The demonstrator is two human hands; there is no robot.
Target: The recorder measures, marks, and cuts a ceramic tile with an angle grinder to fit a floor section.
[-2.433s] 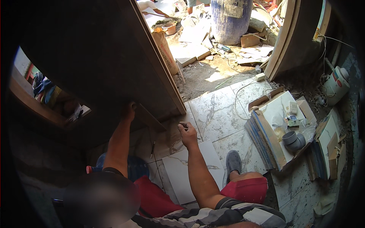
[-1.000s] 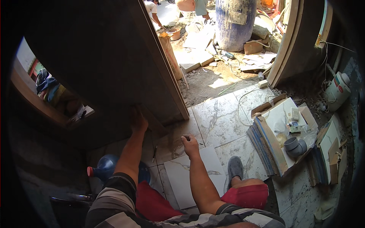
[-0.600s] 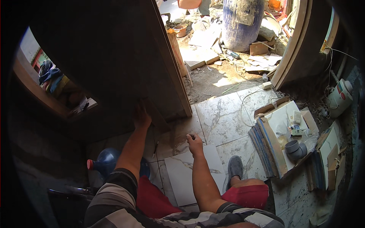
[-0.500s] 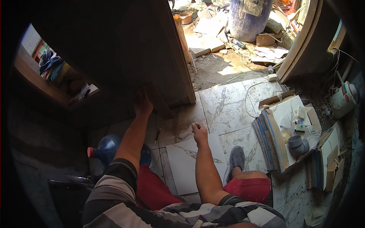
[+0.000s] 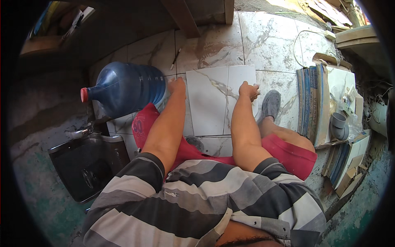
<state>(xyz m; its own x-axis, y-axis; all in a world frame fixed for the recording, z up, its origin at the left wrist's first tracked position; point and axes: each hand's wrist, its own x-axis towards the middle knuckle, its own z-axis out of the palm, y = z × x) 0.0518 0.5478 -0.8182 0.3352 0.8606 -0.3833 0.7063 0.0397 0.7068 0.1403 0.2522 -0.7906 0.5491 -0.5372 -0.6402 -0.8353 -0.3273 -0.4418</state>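
My left hand is low at the white, grey-veined tile's left edge, beside the blue water jug; its fingers look loosely bent and apart, with nothing visible in them. My right hand is at the right edge of the loose tile, closed around something small that I cannot make out. A thin line runs down that tile. Beyond it a slim white-and-black pen lies on the tiled floor.
Tile boxes stand on the right with a grey pipe elbow. My grey-shod foot is beside the tile. A black item with chrome rim is at the left. A leaning board and cable are farther forward.
My view has tipped down from the doorway to the floor. My left hand has left the dark wall and leaning board for the tile's left edge; my right hand has shifted to its right edge.
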